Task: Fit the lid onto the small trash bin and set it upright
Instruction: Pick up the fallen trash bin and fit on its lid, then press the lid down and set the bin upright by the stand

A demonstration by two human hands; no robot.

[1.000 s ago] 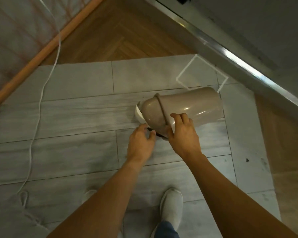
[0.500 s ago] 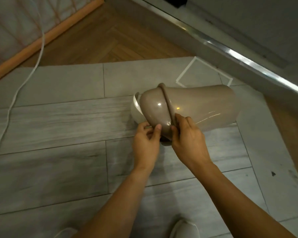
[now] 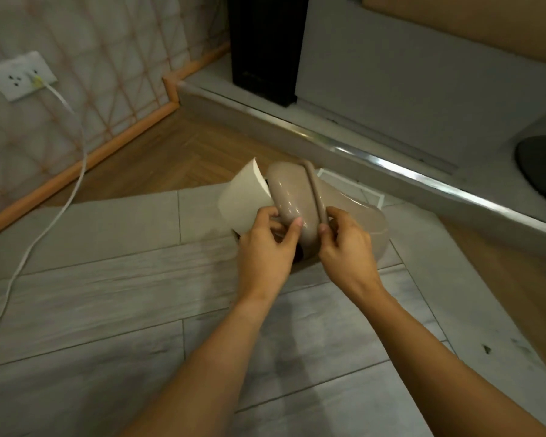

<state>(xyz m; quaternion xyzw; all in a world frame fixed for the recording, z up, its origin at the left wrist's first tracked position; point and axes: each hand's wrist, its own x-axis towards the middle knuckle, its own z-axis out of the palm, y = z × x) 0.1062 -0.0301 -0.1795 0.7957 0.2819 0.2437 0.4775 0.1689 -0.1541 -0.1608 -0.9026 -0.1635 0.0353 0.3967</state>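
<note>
bin base [image 3: 364, 225] hidden (behind right hand [image 3: 347, 247])

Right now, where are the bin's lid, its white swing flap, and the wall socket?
lid [image 3: 292, 197], head view: on the glossy beige dome.
white swing flap [image 3: 245, 200], head view: middle of the flap's pale face.
wall socket [image 3: 16, 77], head view: on the white plate, left of the plugged-in cable.

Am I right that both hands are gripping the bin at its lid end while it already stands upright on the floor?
Not quite: in the head view the bin lies tipped on its side, not upright. Both the left hand and right hand do grip it at the lid end.
</note>
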